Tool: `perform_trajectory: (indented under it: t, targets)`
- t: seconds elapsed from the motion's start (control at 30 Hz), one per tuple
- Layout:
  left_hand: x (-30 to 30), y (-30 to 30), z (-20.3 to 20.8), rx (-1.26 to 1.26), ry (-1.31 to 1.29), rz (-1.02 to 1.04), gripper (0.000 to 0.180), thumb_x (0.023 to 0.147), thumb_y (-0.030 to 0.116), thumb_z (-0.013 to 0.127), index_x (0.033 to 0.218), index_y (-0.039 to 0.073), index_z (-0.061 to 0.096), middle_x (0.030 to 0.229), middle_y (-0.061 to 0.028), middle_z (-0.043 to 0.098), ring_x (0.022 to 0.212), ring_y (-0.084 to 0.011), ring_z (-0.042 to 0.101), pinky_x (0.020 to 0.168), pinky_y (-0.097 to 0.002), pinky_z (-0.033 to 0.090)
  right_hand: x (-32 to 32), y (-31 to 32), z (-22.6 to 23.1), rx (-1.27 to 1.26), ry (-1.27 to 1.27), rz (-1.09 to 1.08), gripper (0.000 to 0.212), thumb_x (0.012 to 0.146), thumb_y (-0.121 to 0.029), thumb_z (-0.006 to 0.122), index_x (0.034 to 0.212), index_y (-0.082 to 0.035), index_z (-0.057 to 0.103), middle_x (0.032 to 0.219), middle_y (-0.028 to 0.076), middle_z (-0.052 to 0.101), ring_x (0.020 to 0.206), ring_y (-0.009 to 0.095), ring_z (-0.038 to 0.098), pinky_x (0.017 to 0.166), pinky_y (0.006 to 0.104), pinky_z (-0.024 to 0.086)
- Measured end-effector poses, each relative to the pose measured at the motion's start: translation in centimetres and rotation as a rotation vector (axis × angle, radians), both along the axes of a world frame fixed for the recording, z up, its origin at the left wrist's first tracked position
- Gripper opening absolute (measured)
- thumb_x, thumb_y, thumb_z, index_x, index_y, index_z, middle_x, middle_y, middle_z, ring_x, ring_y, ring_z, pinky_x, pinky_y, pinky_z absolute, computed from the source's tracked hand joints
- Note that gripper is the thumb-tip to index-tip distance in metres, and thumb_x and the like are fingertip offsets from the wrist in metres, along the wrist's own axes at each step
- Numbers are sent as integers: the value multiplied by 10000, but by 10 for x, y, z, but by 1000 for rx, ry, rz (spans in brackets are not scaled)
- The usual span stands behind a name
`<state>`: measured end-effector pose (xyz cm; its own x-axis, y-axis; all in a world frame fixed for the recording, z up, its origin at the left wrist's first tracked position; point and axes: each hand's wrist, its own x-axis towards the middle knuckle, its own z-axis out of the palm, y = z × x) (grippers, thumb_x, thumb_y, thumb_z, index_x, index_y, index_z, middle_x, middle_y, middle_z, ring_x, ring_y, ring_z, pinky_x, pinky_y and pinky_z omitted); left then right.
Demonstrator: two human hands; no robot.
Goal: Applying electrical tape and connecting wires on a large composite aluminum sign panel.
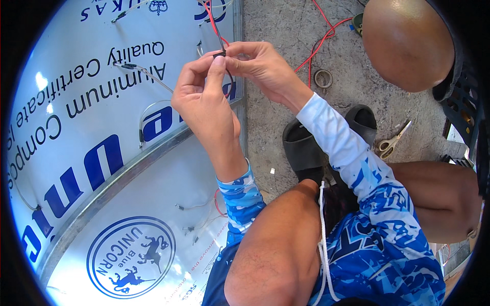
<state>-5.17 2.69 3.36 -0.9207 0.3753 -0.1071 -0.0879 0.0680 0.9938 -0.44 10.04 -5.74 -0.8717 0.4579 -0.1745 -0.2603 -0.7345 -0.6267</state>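
Above the edge of a white printed panel, both my hands meet around a thin wire. My left hand pinches a short black piece on it between thumb and fingers. The black piece looks like tape or a sleeve; its exact kind is hard to make out. My right hand pinches the same spot from the right, fingertips close to the left thumb. A red wire and a black wire run up from there, and a dark loop of wire hangs below the fingers.
Short leads with black ends stick out of the panel, which a metal frame bar crosses. On the concrete lie a tape roll, scissors, red wires and black slippers. Another person's knee and a black crate are at right.
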Motion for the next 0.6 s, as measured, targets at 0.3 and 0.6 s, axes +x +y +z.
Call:
perform_trajectory:
  t: [0.3,0.6]
  targets:
    - [6,0,-6,39,9,-5,37,849,-23,650,879,-44,645,987,-127,658,807,-142,632,734,-271,544,28,25,38,234,-262,64,384,848,-335,715,1043,-4,709,1147,99,625,1052,169,583,931,339,439]
    - [18,2,-20,-449,797,-84,186,754,-10,712,936,-25,679,1134,-147,569,891,-251,614,684,-327,535,23,27,50,483,-243,1,320,787,-247,780,894,49,726,883,94,670,837,164,634,738,276,490]
